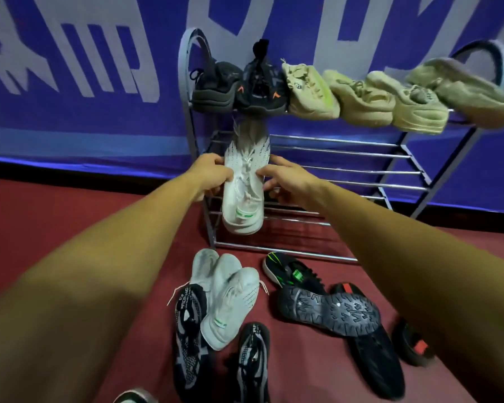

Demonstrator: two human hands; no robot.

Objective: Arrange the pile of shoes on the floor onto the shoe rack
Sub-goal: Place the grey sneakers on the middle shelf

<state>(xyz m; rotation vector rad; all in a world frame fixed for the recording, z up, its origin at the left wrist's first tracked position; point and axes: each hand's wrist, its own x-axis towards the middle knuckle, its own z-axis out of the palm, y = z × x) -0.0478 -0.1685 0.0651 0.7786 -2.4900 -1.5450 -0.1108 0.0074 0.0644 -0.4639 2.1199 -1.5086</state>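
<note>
With the grip of the left hand (213, 175) and right hand (285, 181) clamped on the white sneaker (243, 199) at the left end of the shoe rack (288, 252), its toe may slip between rails.

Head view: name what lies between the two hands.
In the head view, a white shoe lies between the left hand and right hand; both grip it.

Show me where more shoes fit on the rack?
Middle-shelf chrome bars right of the white knit sneaker are bare; so is the bottom shelf. The top shelf is packed with black sneakers and beige sneakers, and the red floor in front is crowded with loose shoes.
</note>
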